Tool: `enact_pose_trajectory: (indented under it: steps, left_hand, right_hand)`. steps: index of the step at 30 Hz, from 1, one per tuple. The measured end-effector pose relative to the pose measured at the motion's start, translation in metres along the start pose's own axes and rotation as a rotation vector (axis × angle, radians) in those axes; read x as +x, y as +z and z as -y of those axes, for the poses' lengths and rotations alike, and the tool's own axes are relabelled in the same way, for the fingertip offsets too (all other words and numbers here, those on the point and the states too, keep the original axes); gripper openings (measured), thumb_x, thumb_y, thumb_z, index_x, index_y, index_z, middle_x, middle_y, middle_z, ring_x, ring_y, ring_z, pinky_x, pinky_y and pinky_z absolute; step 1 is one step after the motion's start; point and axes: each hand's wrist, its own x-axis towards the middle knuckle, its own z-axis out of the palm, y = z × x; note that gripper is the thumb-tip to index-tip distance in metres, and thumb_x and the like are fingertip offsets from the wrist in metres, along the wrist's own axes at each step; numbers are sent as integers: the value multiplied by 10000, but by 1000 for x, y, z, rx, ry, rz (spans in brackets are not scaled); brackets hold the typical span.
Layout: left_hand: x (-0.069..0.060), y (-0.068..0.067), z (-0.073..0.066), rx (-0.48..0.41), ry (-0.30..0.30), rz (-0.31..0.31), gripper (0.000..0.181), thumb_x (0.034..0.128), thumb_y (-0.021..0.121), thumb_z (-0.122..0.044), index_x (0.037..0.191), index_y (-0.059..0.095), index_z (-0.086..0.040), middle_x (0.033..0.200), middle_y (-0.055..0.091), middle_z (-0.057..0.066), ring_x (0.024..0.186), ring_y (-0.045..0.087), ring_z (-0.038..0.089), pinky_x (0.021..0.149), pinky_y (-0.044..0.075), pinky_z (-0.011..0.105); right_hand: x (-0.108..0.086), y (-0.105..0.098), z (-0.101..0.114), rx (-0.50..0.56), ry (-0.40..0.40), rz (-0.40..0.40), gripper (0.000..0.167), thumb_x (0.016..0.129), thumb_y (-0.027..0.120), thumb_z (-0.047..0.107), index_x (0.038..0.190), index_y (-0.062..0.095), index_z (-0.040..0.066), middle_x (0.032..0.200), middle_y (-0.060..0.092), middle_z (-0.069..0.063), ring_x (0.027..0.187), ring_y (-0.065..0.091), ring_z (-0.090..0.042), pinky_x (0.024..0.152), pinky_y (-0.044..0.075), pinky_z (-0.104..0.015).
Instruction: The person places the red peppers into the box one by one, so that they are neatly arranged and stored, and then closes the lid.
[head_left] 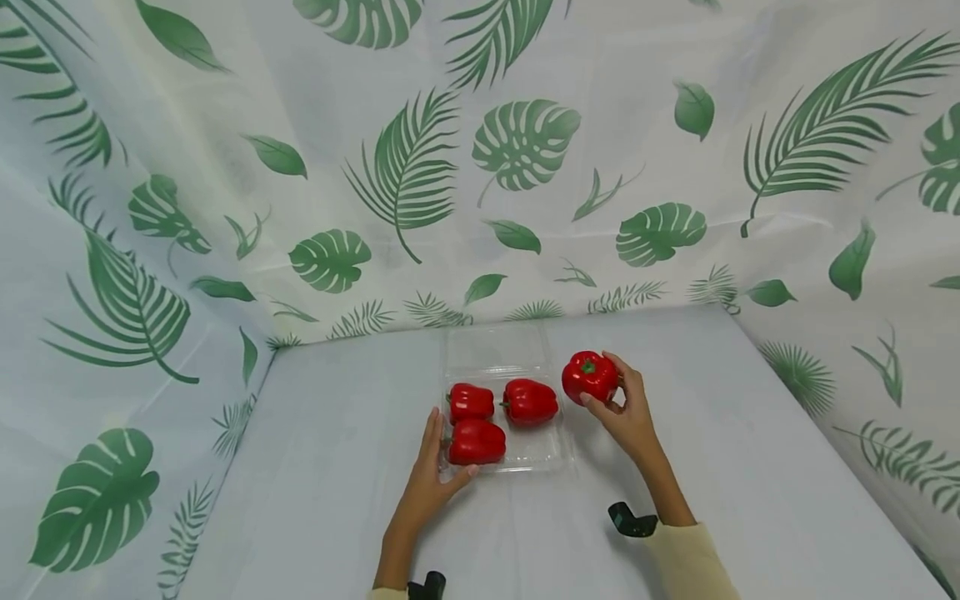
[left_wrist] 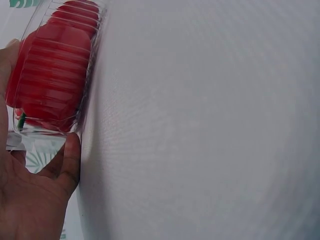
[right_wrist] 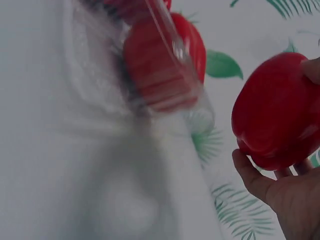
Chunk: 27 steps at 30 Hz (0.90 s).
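A red bell pepper (head_left: 589,377) is held in my right hand (head_left: 630,417), lifted just right of a clear plastic container (head_left: 536,450). The right wrist view shows the same pepper (right_wrist: 275,110) between the thumb and fingers. Inside the container sit three more red peppers: one at back left (head_left: 471,403), one at front left (head_left: 477,442) and one on the right (head_left: 530,402). My left hand (head_left: 431,483) holds the container's front left corner, fingers along its left side and thumb at the front edge.
The container's clear lid (head_left: 495,346) lies folded back toward the rear wall. Everything stands on a white-covered table (head_left: 337,467). Leaf-printed sheets (head_left: 525,250) enclose its back and sides. A black wrist device (head_left: 632,521) sits by the right sleeve.
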Motion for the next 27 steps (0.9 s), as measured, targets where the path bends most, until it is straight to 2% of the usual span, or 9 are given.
enact_pose_trajectory:
  steps: [3, 6, 9, 12, 21, 27]
  left_hand:
    - [0, 0, 1, 1, 5, -3, 1054, 795, 747, -496, 1585, 100, -235, 1661, 68, -36, 1507, 194, 329, 1098, 370, 557]
    - [0, 0, 1, -3, 12, -1, 1054, 796, 744, -501, 1586, 100, -230, 1661, 68, -35, 1506, 198, 330, 1099, 369, 553]
    - [0, 0, 1, -5, 15, -1, 1056, 793, 745, -504, 1585, 100, -240, 1661, 69, -42, 1503, 212, 325, 1098, 374, 546]
    - [0, 0, 1, -8, 16, -5, 1056, 791, 748, -507, 1585, 103, -247, 1659, 76, -46, 1496, 236, 325, 1092, 382, 543]
    - [1, 1, 5, -16, 26, -2, 1051, 799, 740, -518, 1585, 106, -227, 1660, 67, -43, 1509, 191, 316, 1107, 358, 545]
    - [1, 1, 4, -30, 22, 3, 1040, 806, 736, -513, 1585, 115, -213, 1659, 62, -50, 1508, 194, 321, 1108, 355, 556]
  right_hand:
    - [-5, 6, 10, -3, -44, 80, 848, 801, 777, 98, 1515, 330, 201, 1389, 419, -108, 1232, 387, -69, 963, 519, -515]
    - [-12, 12, 17, -3, -85, 154, 859, 781, 796, 117, 1504, 337, 191, 1408, 438, -115, 1269, 416, -162, 974, 490, -589]
    - [-17, 17, 22, -35, -110, 219, 845, 773, 813, 163, 1478, 348, 154, 1436, 460, -123, 1291, 447, -272, 985, 489, -595]
    - [-21, 21, 23, -89, -142, 273, 802, 766, 828, 211, 1436, 395, 136, 1415, 505, -123, 1274, 484, -324, 974, 502, -586]
    - [-29, 28, 21, -194, -261, 409, 711, 776, 827, 293, 1400, 499, 196, 1336, 562, -45, 1224, 534, -248, 936, 558, -478]
    - [-31, 35, 23, -329, -301, 421, 711, 767, 832, 321, 1394, 518, 202, 1309, 547, -91, 1222, 511, -285, 887, 584, -448]
